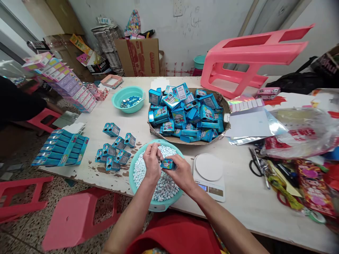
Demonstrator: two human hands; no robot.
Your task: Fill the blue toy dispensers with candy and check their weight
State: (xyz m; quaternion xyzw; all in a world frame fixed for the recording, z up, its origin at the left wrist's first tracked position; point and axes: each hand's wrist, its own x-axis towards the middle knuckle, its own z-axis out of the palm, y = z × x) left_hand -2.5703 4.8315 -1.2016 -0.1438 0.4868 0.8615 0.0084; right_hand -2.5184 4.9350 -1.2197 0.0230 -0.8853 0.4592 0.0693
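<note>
Head view: a small blue box [167, 164] lies with its long axis running left to right, pinched in the right hand [178, 171] over a teal bowl of white candies [137, 171] at the near desk [246, 197] edge. The left hand [153, 163] touches its left end, fingertips pressed together there.
</note>
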